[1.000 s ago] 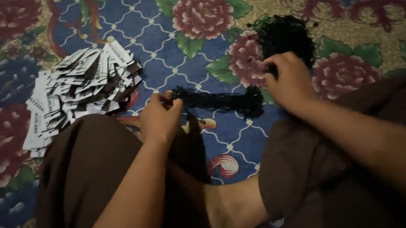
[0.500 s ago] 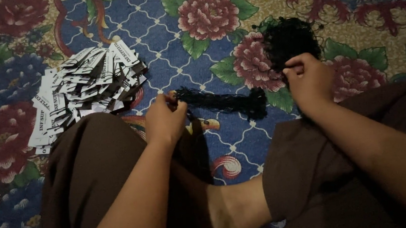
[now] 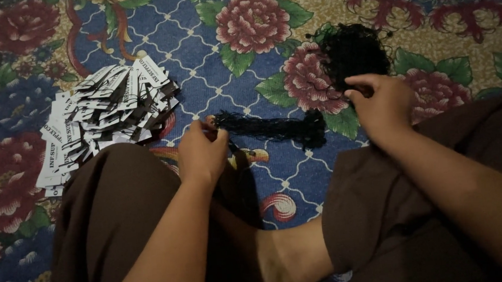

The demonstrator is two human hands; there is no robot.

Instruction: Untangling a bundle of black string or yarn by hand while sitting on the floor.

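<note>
The left hand (image 3: 202, 152) pinches one end of a soft, light black net strip (image 3: 270, 128) on the floral carpet (image 3: 213, 85) (limp, snag-prone), while the right hand (image 3: 383, 105) has its fingers closed on the black net heap (image 3: 353, 53).

A single view is provided, taken from a camera worn on the person's head. It is directed steeply downward and slightly forward onto a floral carpet (image 3: 140, 43), which fills the upper half of the frame. The scene is seen at close range, within arm's reach. The wearer's own forearms enter from the lower edge, with the left hand (image 3: 202, 152) set left of centre and the right hand (image 3: 383, 105) at the upper right. The lower half of the frame is occupied by the wearer's brown-clad legs (image 3: 111, 225). No second view is supplied, so no overlap can be reported.
</note>
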